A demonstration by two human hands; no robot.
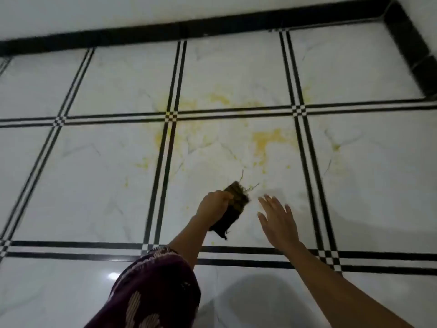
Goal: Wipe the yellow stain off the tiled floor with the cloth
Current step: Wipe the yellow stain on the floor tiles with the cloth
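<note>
The left hand [214,204] grips a dark frayed cloth [233,208], held above the white tiled floor [94,197]. Just beside it, the right hand [279,221] spreads flat, fingers straight and holding nothing. The yellow stain [264,138] lies splattered across the tiles ahead, around the black grout lines [165,162].

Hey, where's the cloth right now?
In the head view the dark cloth sits low centre, gripped by the left hand, just left of the open right hand, with the yellow stain beyond it.
</note>
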